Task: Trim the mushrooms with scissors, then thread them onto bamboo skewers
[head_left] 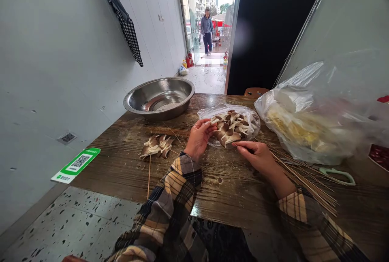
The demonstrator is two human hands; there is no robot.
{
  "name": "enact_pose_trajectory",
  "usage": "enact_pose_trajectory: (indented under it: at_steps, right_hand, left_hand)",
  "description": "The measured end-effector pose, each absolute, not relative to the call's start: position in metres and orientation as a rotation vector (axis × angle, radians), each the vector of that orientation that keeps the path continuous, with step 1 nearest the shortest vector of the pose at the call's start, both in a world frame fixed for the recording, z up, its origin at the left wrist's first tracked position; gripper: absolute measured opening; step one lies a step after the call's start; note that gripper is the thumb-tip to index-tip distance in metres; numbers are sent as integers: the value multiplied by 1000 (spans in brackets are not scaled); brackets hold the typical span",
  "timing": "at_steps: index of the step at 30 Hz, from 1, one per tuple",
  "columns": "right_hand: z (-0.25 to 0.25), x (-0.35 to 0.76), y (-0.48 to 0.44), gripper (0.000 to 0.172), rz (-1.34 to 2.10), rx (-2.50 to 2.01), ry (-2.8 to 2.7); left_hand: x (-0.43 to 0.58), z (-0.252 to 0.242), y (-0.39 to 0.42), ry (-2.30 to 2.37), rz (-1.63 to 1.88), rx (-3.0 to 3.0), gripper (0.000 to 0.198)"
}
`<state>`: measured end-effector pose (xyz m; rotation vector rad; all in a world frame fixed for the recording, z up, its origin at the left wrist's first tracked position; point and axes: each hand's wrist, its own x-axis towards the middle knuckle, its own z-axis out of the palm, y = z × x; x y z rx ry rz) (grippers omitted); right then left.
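Note:
My left hand (200,136) is closed, thumb and fingers pinching an oyster mushroom (213,123) by its pale stem. Just right of it, my right hand (253,153) pinches a thin wooden skewer, whose end points toward brown mushroom caps (226,135); whether it has pierced them I cannot tell. Behind both hands lies an open clear plastic bag (209,111) full of oyster mushrooms (240,121). To the left, a bunch of skewered mushrooms (158,146) rests on the wooden table (121,148), its stick (148,177) reaching toward the front edge.
A wide steel basin (159,98) stands at the back left. On the right are loose skewers (306,187), a pale green handle (337,175) and a big plastic bag with yellowish food (299,124). A QR-code sign (77,165) sits at the left edge. A person (207,31) walks beyond the doorway.

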<state>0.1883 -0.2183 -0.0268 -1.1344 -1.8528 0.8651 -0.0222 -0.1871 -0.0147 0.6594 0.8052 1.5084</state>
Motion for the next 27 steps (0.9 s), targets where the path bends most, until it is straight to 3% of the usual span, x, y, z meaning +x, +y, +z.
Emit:
enact_pose_trajectory:
  at_steps: [27]
  right_hand:
    - [-30, 191, -216, 29, 853, -1131, -1860]
  left_hand:
    - [-19, -11, -188, 830, 1517, 848, 32]
